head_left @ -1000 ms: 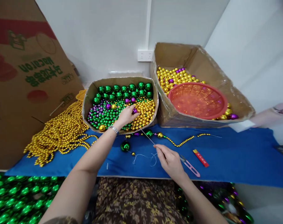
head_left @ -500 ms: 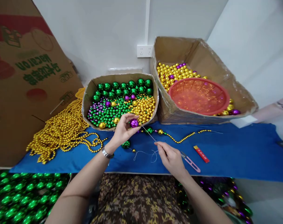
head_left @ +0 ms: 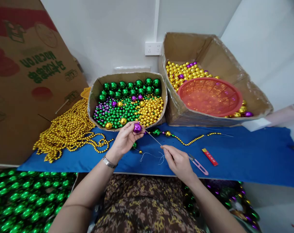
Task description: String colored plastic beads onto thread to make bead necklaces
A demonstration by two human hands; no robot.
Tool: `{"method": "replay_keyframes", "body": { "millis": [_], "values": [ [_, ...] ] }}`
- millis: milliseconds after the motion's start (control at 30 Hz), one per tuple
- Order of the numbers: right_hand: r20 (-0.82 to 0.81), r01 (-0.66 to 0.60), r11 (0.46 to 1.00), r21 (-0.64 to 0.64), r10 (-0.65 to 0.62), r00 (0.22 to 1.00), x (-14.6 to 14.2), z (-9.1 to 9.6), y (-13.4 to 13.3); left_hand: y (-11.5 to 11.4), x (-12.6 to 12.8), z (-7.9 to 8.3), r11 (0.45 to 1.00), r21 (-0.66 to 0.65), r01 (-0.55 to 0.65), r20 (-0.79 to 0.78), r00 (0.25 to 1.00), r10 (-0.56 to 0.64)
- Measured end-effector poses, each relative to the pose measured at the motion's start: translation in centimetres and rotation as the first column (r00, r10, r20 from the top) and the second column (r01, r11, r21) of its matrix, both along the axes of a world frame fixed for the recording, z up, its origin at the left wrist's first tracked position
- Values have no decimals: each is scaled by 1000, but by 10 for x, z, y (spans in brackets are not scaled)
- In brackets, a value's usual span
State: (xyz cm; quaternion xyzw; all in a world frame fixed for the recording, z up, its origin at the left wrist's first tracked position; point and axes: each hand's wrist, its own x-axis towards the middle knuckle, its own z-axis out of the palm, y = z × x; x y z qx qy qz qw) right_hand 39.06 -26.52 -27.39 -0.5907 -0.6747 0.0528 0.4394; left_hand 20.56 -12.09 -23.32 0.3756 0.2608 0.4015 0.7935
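Note:
My left hand (head_left: 125, 137) pinches a shiny purple bead (head_left: 137, 128) just over the front rim of the bead box. A long thin needle (head_left: 152, 137) runs from that bead down to my right hand (head_left: 178, 161), whose fingers are closed on its near end. Below, thin pale thread (head_left: 150, 155) lies in loops on the blue cloth, with a small gold bead (head_left: 140, 151) and a green bead (head_left: 134, 145) beside it. Behind my hands stretches a strand of gold beads (head_left: 185, 143) with a larger green bead (head_left: 156, 131) on it.
The bead box (head_left: 90, 111) holds green, purple and gold beads. A bigger carton (head_left: 172, 113) carries a red basket (head_left: 239, 97). Gold bead strands (head_left: 66, 129) lie left. Pink thread snips (head_left: 199, 165) and a red packet (head_left: 210, 157) rest on the blue cloth (head_left: 253, 155).
My left hand has turned slightly, and the purple bead now shows more fully at the fingertips. The right hand keeps its grip on the needle. The whole view has shifted a little.

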Motion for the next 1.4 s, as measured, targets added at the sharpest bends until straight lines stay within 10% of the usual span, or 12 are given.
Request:
{"method": "replay_keyframes", "body": {
  "millis": [267,833,1400],
  "values": [
    [38,-51,998,-32,52,998,-12,-12,-2,-3,4,-3,978,-115,-173,18,984,176],
    [93,-36,997,-62,42,995,-20,-7,-3,-19,-4,0,980,128,-154,-53,985,162],
    [121,-159,979,-130,175,977,-53,-23,-13,-70,-44,-35,969,56,-241,-112,963,246]
  ]
}}
